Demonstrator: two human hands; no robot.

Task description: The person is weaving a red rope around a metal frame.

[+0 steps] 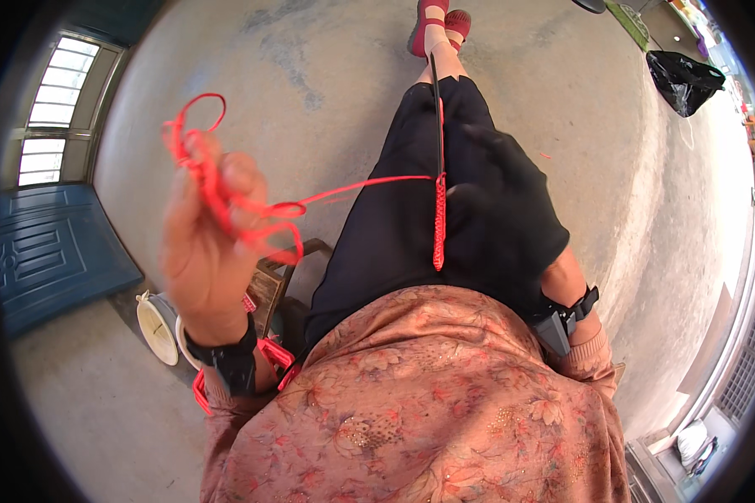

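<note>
Raised on the left, my left hand (214, 226) is closed around a loose, looped bundle of red cord (287, 209), blurred by motion. One strand runs taut from it across to a narrow red braided strip (439, 222) lying along the middle of my lap. A thin black cord (435, 109) with some red beside it stretches from the strip's upper end toward my ankles. Over my right thigh is my right hand (512, 193) in a black glove, its thumb and a finger apart close beside the strip. Its other fingers blend into my black trousers (365, 218).
At my left side are a wooden stool or chair (268, 289), more red cord (200, 392) and a pale bucket (157, 329). A blue panelled door (59, 256) stands farther left. A black plastic bag (684, 82) lies on the concrete floor (327, 50) at the far right.
</note>
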